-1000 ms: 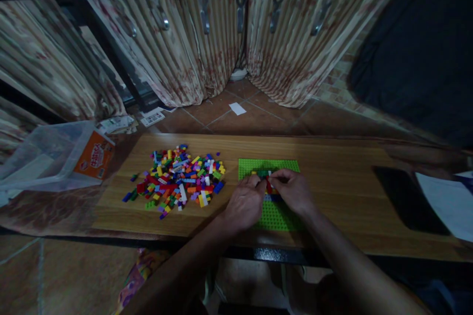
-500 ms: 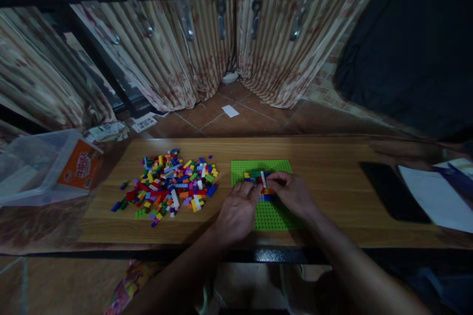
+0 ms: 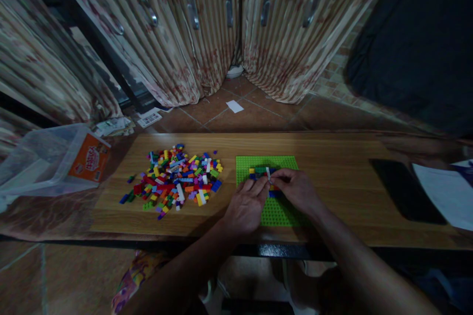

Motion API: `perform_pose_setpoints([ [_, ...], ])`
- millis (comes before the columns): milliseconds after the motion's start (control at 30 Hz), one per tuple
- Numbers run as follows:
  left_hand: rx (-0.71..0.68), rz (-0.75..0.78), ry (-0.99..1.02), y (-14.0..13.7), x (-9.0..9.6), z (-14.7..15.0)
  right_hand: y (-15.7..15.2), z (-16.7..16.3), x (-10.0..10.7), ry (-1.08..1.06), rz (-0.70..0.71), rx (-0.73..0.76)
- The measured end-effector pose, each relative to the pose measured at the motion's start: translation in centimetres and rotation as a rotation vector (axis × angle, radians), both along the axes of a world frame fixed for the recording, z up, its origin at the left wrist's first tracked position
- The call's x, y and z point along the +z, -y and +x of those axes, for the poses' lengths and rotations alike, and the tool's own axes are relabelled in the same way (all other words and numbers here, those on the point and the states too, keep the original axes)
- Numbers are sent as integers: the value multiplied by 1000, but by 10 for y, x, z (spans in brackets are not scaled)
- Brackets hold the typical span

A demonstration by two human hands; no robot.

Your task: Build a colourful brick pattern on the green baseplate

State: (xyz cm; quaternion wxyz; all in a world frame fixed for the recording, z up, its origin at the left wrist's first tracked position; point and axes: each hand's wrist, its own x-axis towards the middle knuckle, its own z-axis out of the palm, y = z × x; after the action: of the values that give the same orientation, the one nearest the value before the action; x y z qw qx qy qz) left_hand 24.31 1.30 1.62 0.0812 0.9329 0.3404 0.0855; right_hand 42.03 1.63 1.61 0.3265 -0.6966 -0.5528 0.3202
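Note:
A green studded baseplate (image 3: 279, 216) lies on the wooden table, with a low build of coloured toy bricks (image 3: 257, 171) on it. A narrow white brick (image 3: 268, 172) rests across the build, its near end between my fingertips. My right hand (image 3: 297, 189) is closed, thumb and forefinger pinching that white brick from the right. My left hand (image 3: 247, 206) lies over the left and near part of the build, fingers curled together against it, the tips close to the white brick. Both hands hide much of the build.
A spread pile of loose toy bricks (image 3: 181, 182) covers the table's left part. A clear plastic box (image 3: 48, 157) with an orange label stands beyond the left edge. On the right lie a black flat panel (image 3: 404, 192) and white paper (image 3: 443, 197). Curtains (image 3: 192, 49) hang behind.
The view has shifted slightly, so the table sits a little further right and higher. My left fingers have moved further over the build, towards the white brick; my right hand keeps its pinch.

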Motion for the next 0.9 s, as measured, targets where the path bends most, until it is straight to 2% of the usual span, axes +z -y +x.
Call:
perform_pose_setpoints([
  [200, -20, 57, -17, 1, -5, 1, -1, 0, -7, 7, 18, -6],
  [533, 46, 156, -65, 13, -7, 8, -2, 0, -8, 14, 2, 13],
  [800, -4, 2, 112, 2, -7, -6, -3, 5, -4, 22, -24, 0],
  [900, 102, -5, 267, -15, 2, -22, -5, 8, -5, -15, -31, -75],
])
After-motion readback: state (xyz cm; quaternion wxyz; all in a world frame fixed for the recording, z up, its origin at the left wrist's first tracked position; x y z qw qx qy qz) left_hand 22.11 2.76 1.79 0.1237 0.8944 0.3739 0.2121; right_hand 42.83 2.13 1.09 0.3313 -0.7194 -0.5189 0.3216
